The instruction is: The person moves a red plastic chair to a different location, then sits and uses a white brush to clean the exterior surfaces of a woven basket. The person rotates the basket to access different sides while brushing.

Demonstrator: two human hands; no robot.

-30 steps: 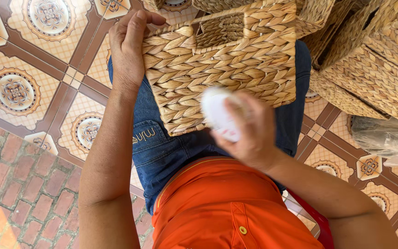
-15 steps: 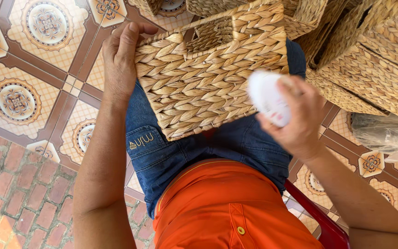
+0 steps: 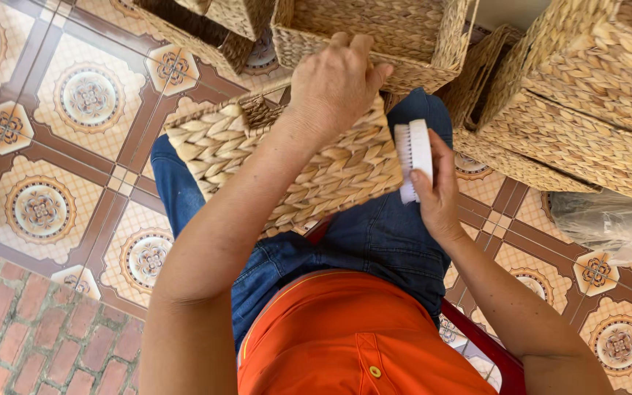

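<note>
tiled floor (image 3: pixel 53 117) under all, spare woven baskets (image 3: pixel 587 95) at 1–2 o'clock | woven basket (image 3: pixel 316 175) on lap, centre, left hand (image 3: pixel 334 84) gripping its 12 o'clock rim | white brush (image 3: pixel 412 157) at 3 o'clock, clasped in right hand (image 3: pixel 437 194) | step: brushing basket side; next likely needs bristles pressed on weave

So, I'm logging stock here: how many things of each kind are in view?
Lap basket: 1
Other woven baskets: 4 or more, partly cut off
White brush: 1
Clear plastic bag: 1
Total: at least 7
</note>
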